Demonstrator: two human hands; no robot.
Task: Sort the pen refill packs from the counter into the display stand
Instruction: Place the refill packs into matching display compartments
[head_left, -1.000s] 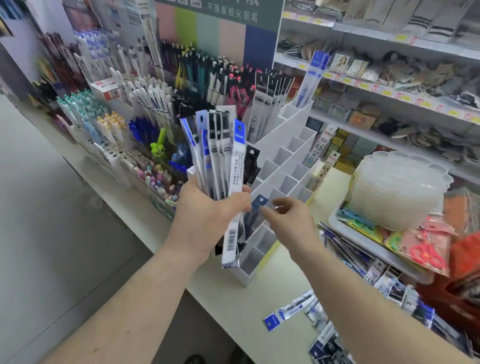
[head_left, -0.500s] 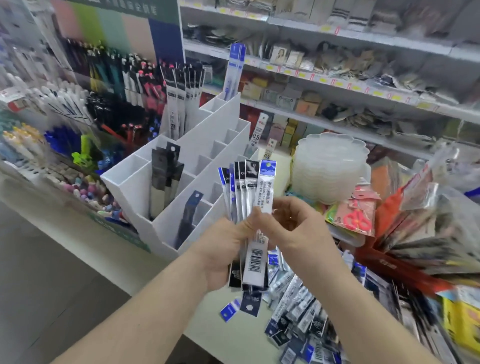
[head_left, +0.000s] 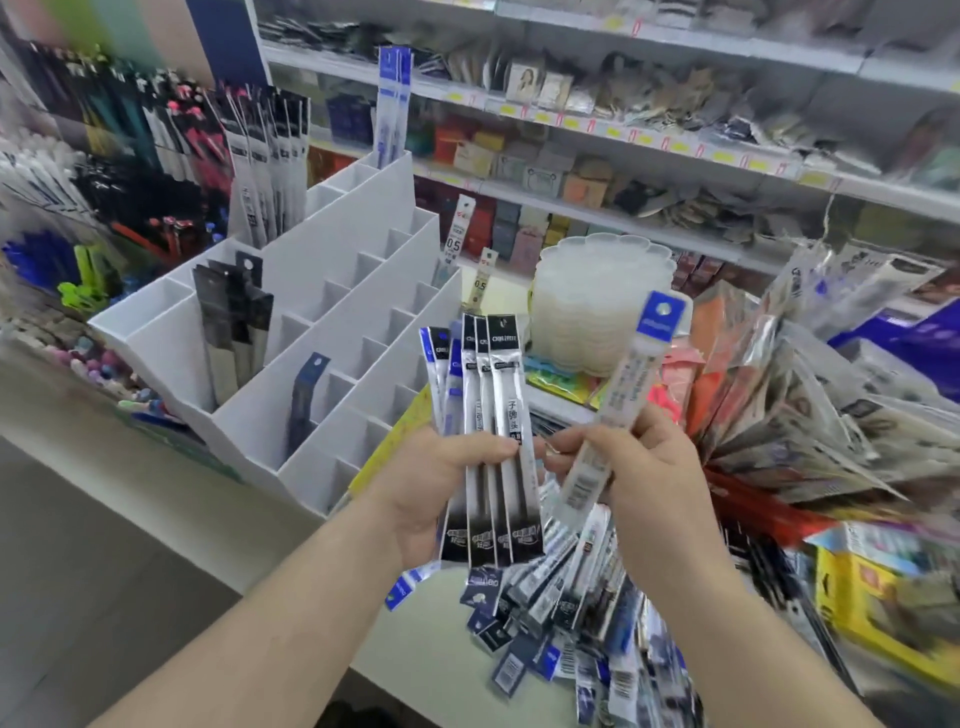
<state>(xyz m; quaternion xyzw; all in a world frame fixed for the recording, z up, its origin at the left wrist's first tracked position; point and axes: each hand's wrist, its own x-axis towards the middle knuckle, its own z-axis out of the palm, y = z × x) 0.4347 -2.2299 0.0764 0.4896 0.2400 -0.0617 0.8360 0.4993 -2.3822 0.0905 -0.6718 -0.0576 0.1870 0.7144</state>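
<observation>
Fingers of my left hand (head_left: 441, 483) are curled around a fan of pen refill packs (head_left: 491, 431), with my thumb pressed across the front. These packs stand almost straight up, long way running from near to far, tops pointing at the shelves. I can count three with black tops in front and at least two with blue tops peeking out on the left side; more may hide behind.

Far to the left stands the white display stand (head_left: 332, 291). It climbs like stairs and has many small boxes. One box on the left holds a few dark packs (head_left: 234, 317) standing up. The box next to it holds one dark blue pack (head_left: 306, 395), leaning a little. At the top back are a bunch of tall packs (head_left: 270, 161) and two blue packs (head_left: 392, 98).

My right hand (head_left: 639, 467) pinches one blue-topped pack (head_left: 623, 395) between thumb and fingers. It is tilted, with its blue top pointing up and to the right.

Under both hands, a messy pile of loose packs (head_left: 561, 613) lies on the counter (head_left: 436, 613). They are too many and too blurry to count.

Half a second ago this blue-topped pack was still at the front of the fan, with both hands touching it. Now it is pulled out to the right, apart from the fan.
</observation>
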